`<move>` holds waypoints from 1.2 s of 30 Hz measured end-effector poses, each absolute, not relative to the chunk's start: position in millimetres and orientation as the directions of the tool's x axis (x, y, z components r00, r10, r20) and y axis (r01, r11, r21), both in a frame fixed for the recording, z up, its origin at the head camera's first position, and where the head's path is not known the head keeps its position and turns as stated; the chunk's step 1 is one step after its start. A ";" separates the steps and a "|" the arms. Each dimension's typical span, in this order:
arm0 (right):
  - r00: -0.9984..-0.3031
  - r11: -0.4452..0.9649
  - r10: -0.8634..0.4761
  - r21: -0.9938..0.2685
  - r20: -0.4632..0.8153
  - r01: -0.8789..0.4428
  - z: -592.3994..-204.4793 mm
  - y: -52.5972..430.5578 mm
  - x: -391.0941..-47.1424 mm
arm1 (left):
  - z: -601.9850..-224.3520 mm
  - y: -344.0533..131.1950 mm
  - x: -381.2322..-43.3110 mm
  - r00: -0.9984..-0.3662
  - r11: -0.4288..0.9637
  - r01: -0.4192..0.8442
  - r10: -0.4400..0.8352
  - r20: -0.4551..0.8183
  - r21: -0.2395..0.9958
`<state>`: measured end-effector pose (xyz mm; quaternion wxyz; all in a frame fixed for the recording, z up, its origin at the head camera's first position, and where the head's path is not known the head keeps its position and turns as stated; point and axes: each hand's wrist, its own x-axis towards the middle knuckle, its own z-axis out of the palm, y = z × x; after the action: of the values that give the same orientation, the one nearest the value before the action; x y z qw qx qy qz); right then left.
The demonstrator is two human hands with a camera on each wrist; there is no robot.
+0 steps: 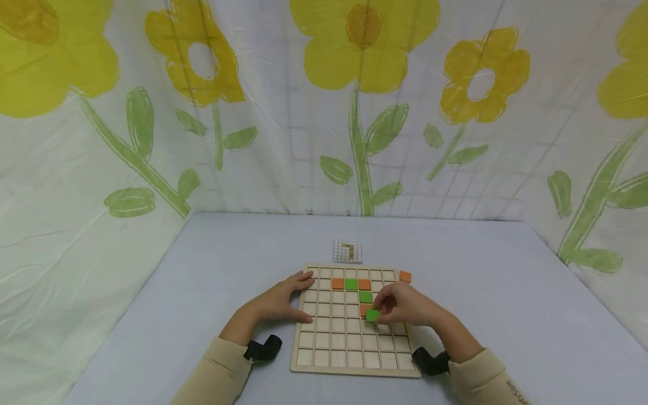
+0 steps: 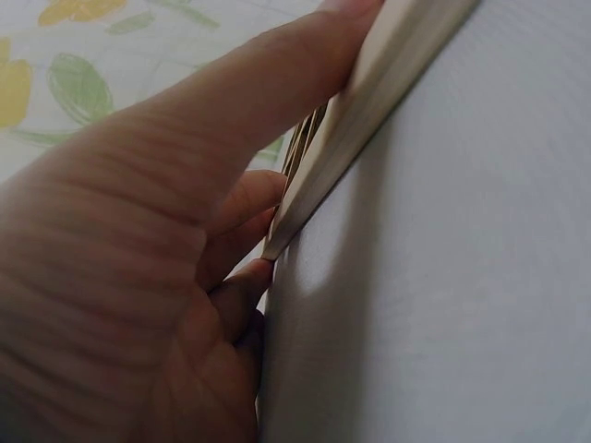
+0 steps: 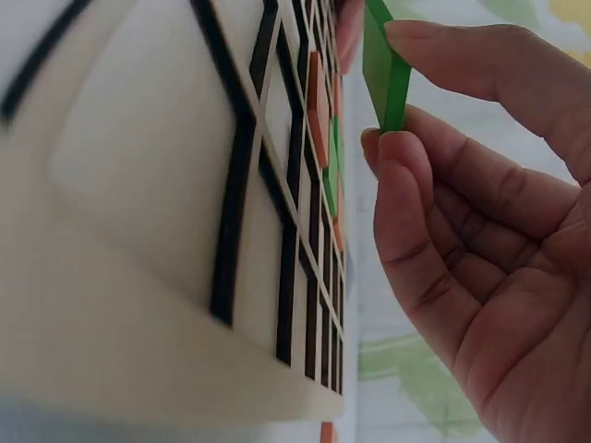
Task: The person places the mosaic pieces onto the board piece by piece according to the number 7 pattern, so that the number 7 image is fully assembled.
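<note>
My right hand (image 1: 410,304) pinches a green square tile (image 1: 372,315) between thumb and fingers, just above the wooden grid board (image 1: 354,371). In the right wrist view the tile (image 3: 388,74) stands tilted on edge, apart from the board. Close by on the grid, an orange tile (image 1: 363,310) is partly covered by the held one. Above it sit a green tile (image 1: 365,297) and a row of orange, green and orange. My left hand (image 1: 275,298) rests along the board's left edge, thumb and fingertips touching the frame with the fingers spread.
Beyond the board's far edge lies a small card (image 1: 347,251) printed with a coloured grid pattern. One loose orange tile (image 1: 405,277) is on the table beside the board's far right corner. A flowered curtain (image 1: 283,140) hangs behind the pale table (image 1: 228,242).
</note>
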<state>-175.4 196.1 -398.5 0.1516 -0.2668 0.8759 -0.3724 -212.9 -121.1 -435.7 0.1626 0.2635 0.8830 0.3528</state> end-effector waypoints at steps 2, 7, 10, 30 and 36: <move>-0.805 0.573 -0.588 -0.741 -0.075 -0.350 -400.1 194.7 -174.6 | -435.8 -121.0 -212.9 -0.810 0.614 0.347 0.577 -0.104 0.709; -0.793 0.554 -0.605 -0.753 -0.071 -0.355 -403.8 192.5 -173.8 | -436.2 -121.3 -212.9 -0.812 0.617 0.346 0.574 -0.104 0.707; -0.789 0.545 -0.610 -0.762 -0.075 -0.350 -405.1 191.2 -173.6 | -436.7 -121.6 -213.0 -0.811 0.612 0.347 0.577 -0.101 0.710; -0.785 0.569 -0.612 -0.741 -0.093 -0.356 -410.6 186.6 -172.6 | -434.9 -120.0 -212.9 -0.812 0.616 0.345 0.574 -0.103 0.708; -0.783 0.576 -0.614 -0.733 -0.096 -0.362 -409.6 187.1 -173.7 | -435.2 -120.0 -212.9 -0.813 0.616 0.349 0.574 -0.099 0.706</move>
<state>-173.7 187.1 -409.6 0.1728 -0.2801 0.8708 -0.3653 -212.9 -120.0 -435.2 0.1598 0.2606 0.8847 0.3520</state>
